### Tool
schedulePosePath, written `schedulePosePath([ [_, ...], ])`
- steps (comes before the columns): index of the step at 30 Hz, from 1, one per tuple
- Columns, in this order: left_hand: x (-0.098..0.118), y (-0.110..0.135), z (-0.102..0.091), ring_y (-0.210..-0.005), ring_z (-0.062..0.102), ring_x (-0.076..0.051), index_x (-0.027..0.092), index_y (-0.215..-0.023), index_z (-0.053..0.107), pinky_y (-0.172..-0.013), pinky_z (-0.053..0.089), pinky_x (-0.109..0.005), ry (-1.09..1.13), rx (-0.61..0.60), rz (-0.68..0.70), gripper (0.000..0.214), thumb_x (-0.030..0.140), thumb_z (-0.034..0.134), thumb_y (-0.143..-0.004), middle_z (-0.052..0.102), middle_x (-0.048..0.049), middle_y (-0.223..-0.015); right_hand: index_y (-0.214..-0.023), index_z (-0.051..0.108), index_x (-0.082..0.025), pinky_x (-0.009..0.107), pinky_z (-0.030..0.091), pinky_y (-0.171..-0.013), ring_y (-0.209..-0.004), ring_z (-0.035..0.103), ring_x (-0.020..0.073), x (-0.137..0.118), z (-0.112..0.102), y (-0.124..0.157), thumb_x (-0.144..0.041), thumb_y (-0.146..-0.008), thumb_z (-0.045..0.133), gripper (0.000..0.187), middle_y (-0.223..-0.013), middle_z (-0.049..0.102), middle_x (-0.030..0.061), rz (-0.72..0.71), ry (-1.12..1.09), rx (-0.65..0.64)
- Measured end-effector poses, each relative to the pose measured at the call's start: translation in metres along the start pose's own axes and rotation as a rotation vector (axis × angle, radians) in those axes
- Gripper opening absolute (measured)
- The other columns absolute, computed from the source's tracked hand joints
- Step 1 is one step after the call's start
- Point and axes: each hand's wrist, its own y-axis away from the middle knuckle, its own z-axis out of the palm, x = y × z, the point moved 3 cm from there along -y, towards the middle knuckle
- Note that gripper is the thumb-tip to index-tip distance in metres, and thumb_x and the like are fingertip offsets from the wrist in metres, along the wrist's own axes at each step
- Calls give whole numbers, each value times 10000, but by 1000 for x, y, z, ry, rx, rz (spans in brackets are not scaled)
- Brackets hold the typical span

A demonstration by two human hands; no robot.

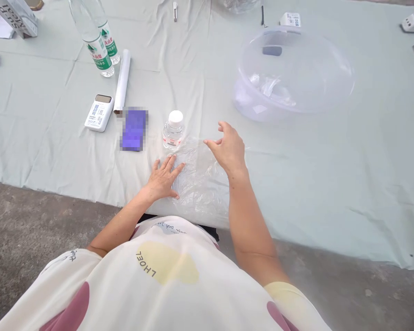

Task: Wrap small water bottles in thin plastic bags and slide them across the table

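Observation:
My left hand lies with spread fingers over a small striped, pale item, mostly covered by the hand. Under and beside it a clear plastic film is spread on the cloth, wrinkled and reaching towards the right. Above the film's right side is my right hand, its thumb and fingers curved and apart, with nothing visible between them. A small clear bottle with a white cap stands upright just beyond my left fingertips. Left of the bottle is a purple, pixelated rectangle.
A translucent basin holding clear plastic pieces stands at the right. Two water bottles, a white roll and a white power bank are at the left. A small cutter lies at the back on the pale tablecloth.

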Motion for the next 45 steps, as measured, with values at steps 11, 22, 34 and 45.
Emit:
schedulePosePath([
  [11,-6,-1,3,-1621,44,-374,214,-1636,251,-1262,52,-656,42,-12,2,1232,464,931,-640,66,-218,-1734,-1431,462,-240,461,537,-1020,-1146,656,261,-73,69,-23,-503,-827,717,707,-1262,681,80,-152,-513,-33],
  [22,-13,0,13,-1609,129,-391,246,-1665,72,-1256,55,-659,159,100,46,1424,423,965,-570,140,-232,-1722,-1139,640,-252,316,549,-622,-852,664,209,-30,-2,62,-739,-770,696,614,-1019,670,41,28,-814,-206],
  [34,-20,2,26,-1591,166,-437,208,-1650,69,-1242,39,-690,280,247,128,1480,409,992,-510,92,-301,-1707,-1408,512,-163,412,500,-914,-1136,662,342,-23,54,70,-768,-891,497,796,-1212,709,169,268,20,-300],
  [45,-41,38,9,-1608,157,-358,253,-1650,62,-1268,163,-592,481,294,151,1189,505,818,-767,182,-200,-1720,-1617,285,-158,455,498,-955,-1129,652,327,-28,61,76,-738,-953,417,892,-1230,687,151,156,47,-338],
])
